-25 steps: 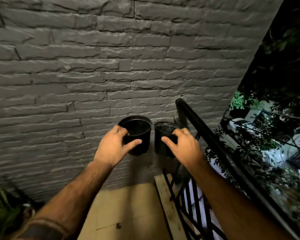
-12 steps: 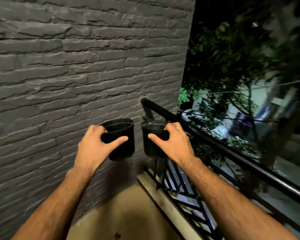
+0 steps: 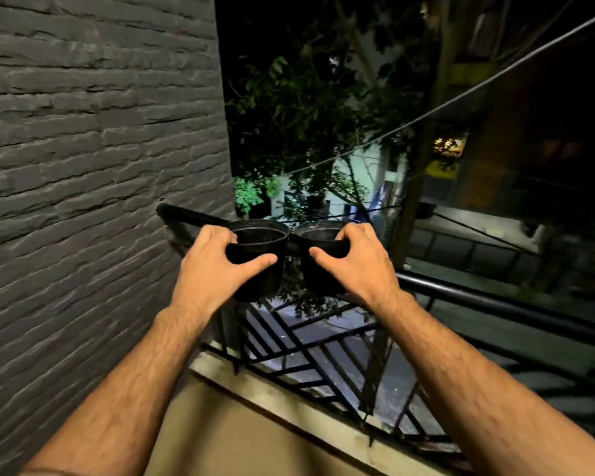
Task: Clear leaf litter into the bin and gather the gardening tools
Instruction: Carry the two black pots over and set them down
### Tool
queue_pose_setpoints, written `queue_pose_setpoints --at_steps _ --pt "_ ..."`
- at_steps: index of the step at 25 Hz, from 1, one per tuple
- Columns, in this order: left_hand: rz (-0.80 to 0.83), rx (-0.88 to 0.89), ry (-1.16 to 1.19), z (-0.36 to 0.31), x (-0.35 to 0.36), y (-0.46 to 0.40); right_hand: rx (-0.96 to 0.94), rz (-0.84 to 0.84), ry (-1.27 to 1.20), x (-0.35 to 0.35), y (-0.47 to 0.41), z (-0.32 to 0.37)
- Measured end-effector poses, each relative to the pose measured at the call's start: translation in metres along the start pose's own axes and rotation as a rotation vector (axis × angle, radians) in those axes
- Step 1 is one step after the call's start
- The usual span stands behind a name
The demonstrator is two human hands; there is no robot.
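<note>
Head view: we look out over a balcony at night, both our arms stretched forward.
Left hand (image 3: 217, 266): at centre, just toward 9 o'clock; our fingers hook over the rim and the thumb presses the front wall, so we grip the left pot (image 3: 260, 261).
Right hand (image 3: 352, 264): at centre, just toward 3 o'clock; we grip the right pot (image 3: 318, 243) the same way, fingers over its rim, thumb across the front.
Pots: black, upright, side by side, rims nearly touching, held above the railing (image 3: 478, 293).
Railing: black metal, running from centre out to 4 o'clock.
Wall (image 3: 83, 166): grey stone cladding from 8 to 11 o'clock.
Beyond: trees (image 3: 306, 115) and a dim street at 1 to 3 o'clock.
</note>
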State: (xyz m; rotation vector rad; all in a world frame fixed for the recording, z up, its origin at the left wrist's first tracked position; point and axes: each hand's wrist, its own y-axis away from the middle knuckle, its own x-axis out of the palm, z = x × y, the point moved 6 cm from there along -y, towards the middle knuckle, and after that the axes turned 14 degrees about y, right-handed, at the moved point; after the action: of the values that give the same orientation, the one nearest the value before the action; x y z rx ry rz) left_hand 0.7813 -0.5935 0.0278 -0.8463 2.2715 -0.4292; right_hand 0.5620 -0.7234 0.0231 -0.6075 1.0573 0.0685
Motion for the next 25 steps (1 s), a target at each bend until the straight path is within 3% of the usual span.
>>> queue_pose_setpoints --at_steps 6,15,25 --pt "0.142 0.050 0.120 -0.088 0.112 0.027 0.124 -0.069 0.124 -0.092 0.052 -0.123" --pt "0.411 0.200 0.321 -0.205 0.271 0.087 0.468 -0.173 0.231 -0.189 0.162 -0.289" --pt "0.810 0.505 0.610 -0.327 0.399 0.137 0.937 -0.393 0.446 -0.275 0.292 -0.351"
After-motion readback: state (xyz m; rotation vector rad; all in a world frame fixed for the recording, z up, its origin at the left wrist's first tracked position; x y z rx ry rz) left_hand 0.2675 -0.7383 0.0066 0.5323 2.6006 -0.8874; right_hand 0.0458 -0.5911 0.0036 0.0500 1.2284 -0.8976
